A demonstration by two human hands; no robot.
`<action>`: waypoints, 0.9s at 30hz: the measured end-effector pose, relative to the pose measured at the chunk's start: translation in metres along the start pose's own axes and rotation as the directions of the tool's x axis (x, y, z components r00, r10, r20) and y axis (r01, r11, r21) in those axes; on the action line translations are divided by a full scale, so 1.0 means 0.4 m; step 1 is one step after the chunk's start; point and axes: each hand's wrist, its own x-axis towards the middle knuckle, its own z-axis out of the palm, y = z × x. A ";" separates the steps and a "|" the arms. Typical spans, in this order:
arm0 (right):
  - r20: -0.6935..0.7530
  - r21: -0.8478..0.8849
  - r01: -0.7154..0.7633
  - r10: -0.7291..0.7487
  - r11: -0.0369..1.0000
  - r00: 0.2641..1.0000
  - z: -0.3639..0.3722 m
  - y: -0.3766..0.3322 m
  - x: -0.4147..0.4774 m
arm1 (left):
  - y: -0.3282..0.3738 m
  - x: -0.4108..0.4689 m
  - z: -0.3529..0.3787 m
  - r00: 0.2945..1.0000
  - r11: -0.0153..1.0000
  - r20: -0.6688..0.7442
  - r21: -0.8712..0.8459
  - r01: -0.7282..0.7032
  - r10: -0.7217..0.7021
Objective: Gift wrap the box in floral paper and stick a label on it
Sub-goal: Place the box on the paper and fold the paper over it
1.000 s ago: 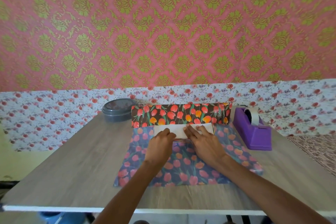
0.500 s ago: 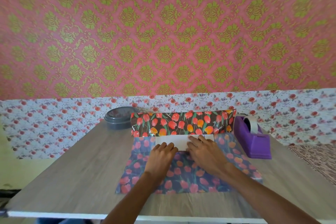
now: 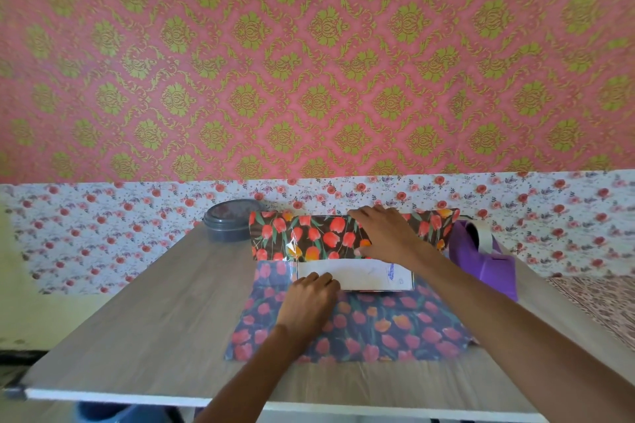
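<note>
floral paper lies flat in the middle of the table, pale reverse side up, its near edge just short of the table's near edge. the far part of the sheet is turned up into a standing flap along the table's far edge, glossy tulip print facing the camera.

box: white, long, lying flat on the sheet across its far part, right at the foot of the flap. small blue print at its right end. the sheet sticks out past both ends of the box.

left hand: fingers bent and bunched together, tips down on the box's near-left top edge, heel over the sheet. can't tell if it pinches the edge or only presses.

right hand: reaches over the box and lies against the flap's printed face. fingers fairly straight and together, pointing up-left to the flap's top edge, thumb lower on the same face. can't tell if the tips hook over the edge.

purple tape dispenser is at the table's far right corner, just beside the flap's right end, roll at its far end. grey round lidded container sits on the far edge, just beside the flap's left end.
</note>
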 end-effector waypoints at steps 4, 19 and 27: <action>-0.124 -0.075 -0.017 0.008 0.997 0.992 0.012 -0.018 -0.032 | -0.019 0.033 -0.041 0.963 0.987 -0.253 -0.145 0.062 -0.098; -0.157 -0.025 0.000 -0.003 1.000 0.988 -0.031 -0.017 -0.106 | -0.063 0.153 -0.161 0.989 0.995 0.109 0.046 0.091 -0.095; -0.022 -0.104 0.002 -0.004 0.995 1.000 -0.069 -0.003 -0.105 | -0.069 0.174 -0.167 0.976 0.983 0.187 0.166 0.084 -0.115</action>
